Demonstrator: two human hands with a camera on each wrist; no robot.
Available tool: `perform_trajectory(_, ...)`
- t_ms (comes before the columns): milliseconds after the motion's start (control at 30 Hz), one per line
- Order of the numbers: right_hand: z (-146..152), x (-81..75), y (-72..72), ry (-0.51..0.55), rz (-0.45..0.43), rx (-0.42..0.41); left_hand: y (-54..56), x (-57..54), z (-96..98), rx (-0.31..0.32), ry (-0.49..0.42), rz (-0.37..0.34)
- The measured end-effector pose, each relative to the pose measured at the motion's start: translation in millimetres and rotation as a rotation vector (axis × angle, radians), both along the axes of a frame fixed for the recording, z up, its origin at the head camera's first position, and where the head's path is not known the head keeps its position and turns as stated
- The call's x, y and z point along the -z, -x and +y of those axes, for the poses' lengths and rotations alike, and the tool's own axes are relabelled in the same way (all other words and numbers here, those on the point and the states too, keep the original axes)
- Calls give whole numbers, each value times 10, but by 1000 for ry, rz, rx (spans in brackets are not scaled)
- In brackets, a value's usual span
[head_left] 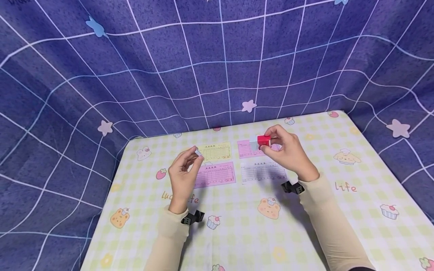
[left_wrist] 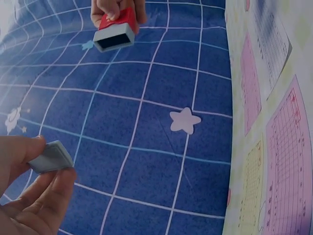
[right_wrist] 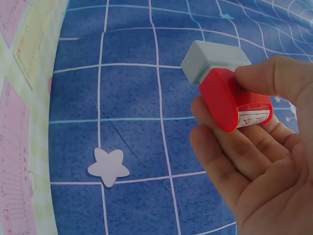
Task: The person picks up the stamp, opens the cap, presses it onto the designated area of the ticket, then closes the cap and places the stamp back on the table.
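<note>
My right hand [head_left: 289,152] pinches a self-inking stamp [right_wrist: 219,100] between thumb and fingers, above the slips on the right. The stamp has a red body with a small white label and a light grey base; in the left wrist view its dark, open underside shows. A small flat grey cap [left_wrist: 52,157] is between the thumb and fingertips of my left hand [head_left: 184,171], over the left slips. The two hands are apart, both raised off the table. Beneath them lie a yellow form slip [head_left: 218,150], a pink one [head_left: 217,175], another pink one [head_left: 245,149] and a white one [head_left: 259,174].
A green-and-white checked tablecloth [head_left: 237,241] with cartoon prints covers the table. Behind it and along both sides hangs a blue curtain [head_left: 210,75] with white grid lines and stars. Each wrist wears a small black camera mount [head_left: 192,217].
</note>
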State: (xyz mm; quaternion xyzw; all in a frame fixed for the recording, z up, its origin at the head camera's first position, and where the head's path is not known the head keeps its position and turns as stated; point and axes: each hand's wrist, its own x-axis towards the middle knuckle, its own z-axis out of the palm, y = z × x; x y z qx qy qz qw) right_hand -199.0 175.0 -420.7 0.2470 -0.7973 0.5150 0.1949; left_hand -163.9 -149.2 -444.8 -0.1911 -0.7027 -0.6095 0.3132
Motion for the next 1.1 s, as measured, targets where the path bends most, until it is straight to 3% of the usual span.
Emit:
perform_trajectory(733, -105, 10, -28, 35, -50, -86, -38, 37, 275, 127, -12, 15)
perform_trajectory(1100, -174, -6, -60, 74, -97, -136, -72, 47, 350, 136, 1, -14)
